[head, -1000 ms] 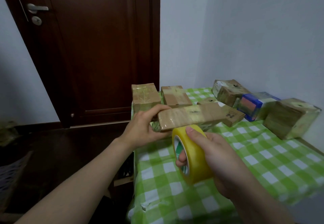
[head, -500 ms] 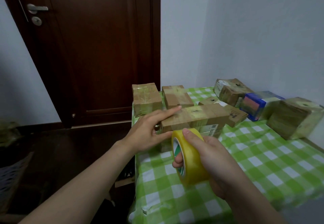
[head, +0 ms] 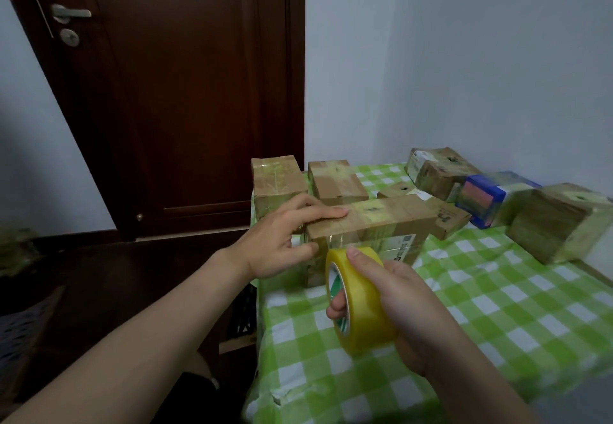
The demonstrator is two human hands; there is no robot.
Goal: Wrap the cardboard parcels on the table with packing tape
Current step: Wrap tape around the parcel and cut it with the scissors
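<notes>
Left hand: the left hand (head: 282,241) lays straight fingers atop the long brown cardboard parcel (head: 381,221), thumb pressing its near face.
Parcel: stands at the near-left of the green-checked table (head: 497,307); likely light, stiff and slick where taped, so brace its bare end.
Tape: the yellow roll of packing tape (head: 361,317) hangs just before the parcel.
Right hand: the right hand (head: 408,297) clasps the roll, thumb over rim, fingers through core.

Your left grip (head: 282,244) presses the long parcel (head: 384,218) on the bench (head: 497,317). Your right grip (head: 411,311) holds the tape roll (head: 361,321).
</notes>
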